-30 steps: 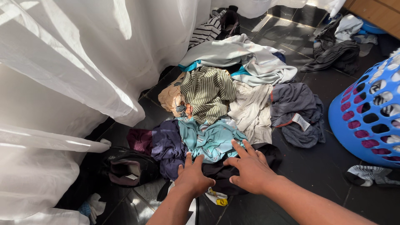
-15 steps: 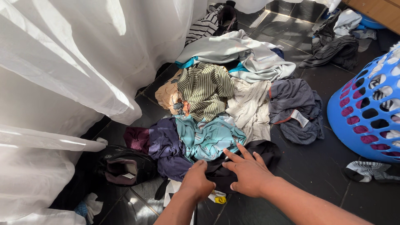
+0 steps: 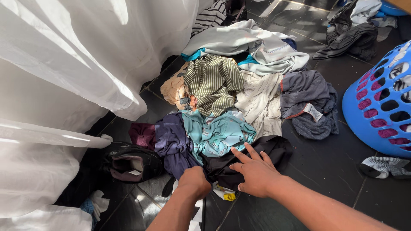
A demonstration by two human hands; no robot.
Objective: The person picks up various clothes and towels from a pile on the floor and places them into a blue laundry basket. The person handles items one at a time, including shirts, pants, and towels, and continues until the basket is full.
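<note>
At the near edge of the clothes pile, on the dark tiled floor point(image 3: 334, 171), lies a black garment point(image 3: 257, 154), and both hands meet on it. The left hand point(image 3: 195, 182), whose fingers lay spread flat a second ago, is now clenched into a fist that bunches the black cloth beneath it; the right hand point(image 3: 255, 171) stays released, fingers splayed and pressing the same cloth flat just beside the fist. The change reads as a shift from feeling over the fabric to gripping it, and the pile sits slightly lower in view than before. Just beyond the black garment lie a teal shirt point(image 3: 220, 134) and a dark purple garment point(image 3: 173, 143); farther out are a striped olive shirt point(image 3: 214, 83), a cream cloth point(image 3: 261, 102) and a grey garment point(image 3: 308, 102). A blue laundry basket point(image 3: 381, 107) stands at the right, cut off by the frame edge, with a striped sock point(image 3: 383, 167) near its base. A white curtain point(image 3: 85, 64) fills the left and hides the floor behind it. How much cloth the fist encloses cannot be told, since the fingers curl under; the small yellow-and-white item point(image 3: 224, 194) between the wrists is mostly covered and hard to identify.
</note>
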